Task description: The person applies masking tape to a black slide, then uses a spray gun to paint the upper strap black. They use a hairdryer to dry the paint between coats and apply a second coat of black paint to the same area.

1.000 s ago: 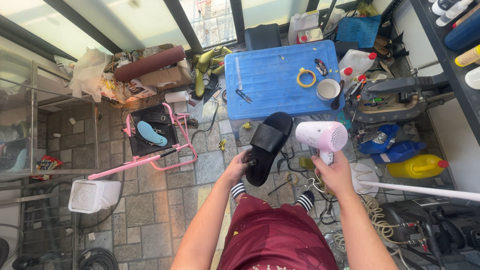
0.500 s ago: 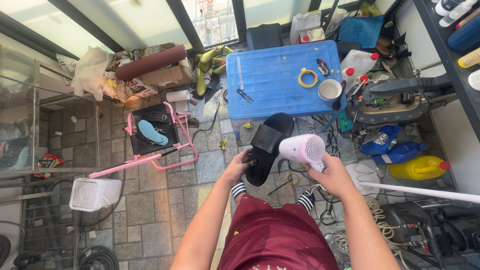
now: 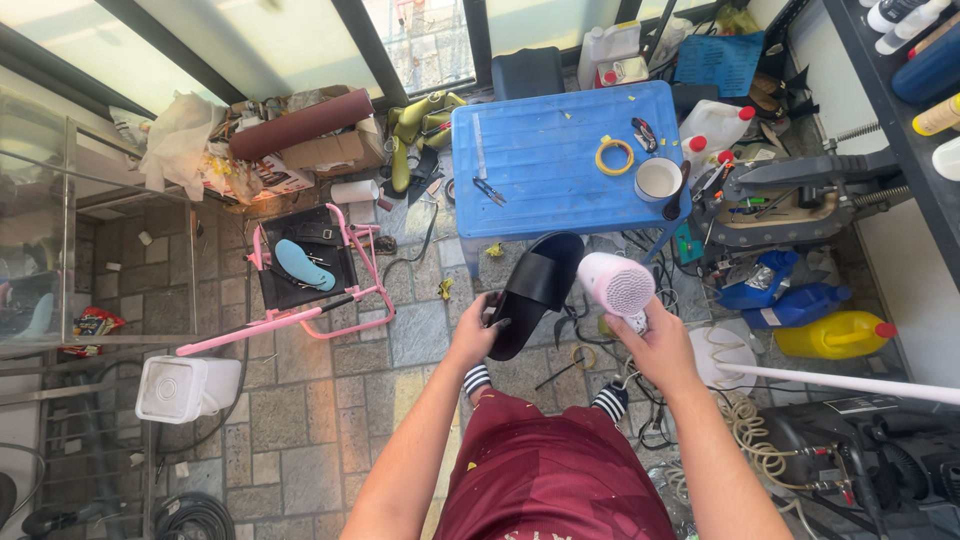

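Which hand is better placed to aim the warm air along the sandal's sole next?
Right, probably. The right hand already grips the pink hair dryer, its nozzle beside the black sandal. The left hand is busy holding the sandal's heel end.

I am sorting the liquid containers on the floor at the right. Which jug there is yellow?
The yellow jug with the red cap, lying on its side farthest right. The two jugs beside it are blue, and the ones by the blue table are white.
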